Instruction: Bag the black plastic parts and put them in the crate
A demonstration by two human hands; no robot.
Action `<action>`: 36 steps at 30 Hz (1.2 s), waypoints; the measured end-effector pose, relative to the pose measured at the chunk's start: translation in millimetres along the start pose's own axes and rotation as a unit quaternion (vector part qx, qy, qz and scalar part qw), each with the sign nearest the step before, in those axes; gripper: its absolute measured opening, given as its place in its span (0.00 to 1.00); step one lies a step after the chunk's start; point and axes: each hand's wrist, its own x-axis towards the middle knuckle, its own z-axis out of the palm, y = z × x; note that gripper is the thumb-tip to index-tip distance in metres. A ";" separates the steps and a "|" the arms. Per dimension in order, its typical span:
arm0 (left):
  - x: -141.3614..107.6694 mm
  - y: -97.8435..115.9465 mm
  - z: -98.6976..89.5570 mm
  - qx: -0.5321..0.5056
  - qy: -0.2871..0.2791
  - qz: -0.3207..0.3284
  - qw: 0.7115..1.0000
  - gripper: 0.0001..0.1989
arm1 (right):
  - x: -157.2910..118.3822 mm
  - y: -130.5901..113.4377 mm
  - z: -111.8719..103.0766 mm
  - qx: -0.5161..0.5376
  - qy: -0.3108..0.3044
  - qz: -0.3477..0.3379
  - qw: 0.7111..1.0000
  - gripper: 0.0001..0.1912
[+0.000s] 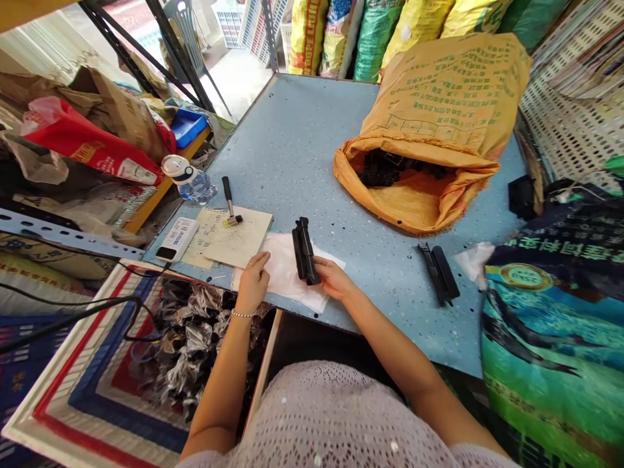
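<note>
At the white sheet (281, 250), right hand (333, 276) grips one black piece (305, 253); leftward, left hand (252, 286) rests half-open, empty; rightward, second piece (439, 276), seemingly part-filled sack (439, 104).

The speckled blue tabletop (312, 123) bears an open orange sack (448, 97) at upper right. A black part (439, 274) lies at right. A white sheet (280, 266) lies near centre. Papers (251, 237), a white device (180, 235) and a clear bottle (194, 185) occupy the left side, the bottle beside the table edge.
</note>
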 end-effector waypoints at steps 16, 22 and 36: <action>-63.8 45.6 16.5 0.038 -0.130 0.259 0.956 0.42 | -27.5 34.7 13.3 -0.235 0.060 -0.073 0.967 0.27; -71.6 61.4 7.6 -0.022 -0.160 0.252 0.954 0.39 | -48.8 33.1 12.9 -0.319 0.082 -0.123 0.936 0.37; -84.3 85.9 -91.9 -0.052 -0.142 0.115 0.982 0.12 | -106.3 6.0 34.5 -0.405 -0.101 -0.162 0.894 0.15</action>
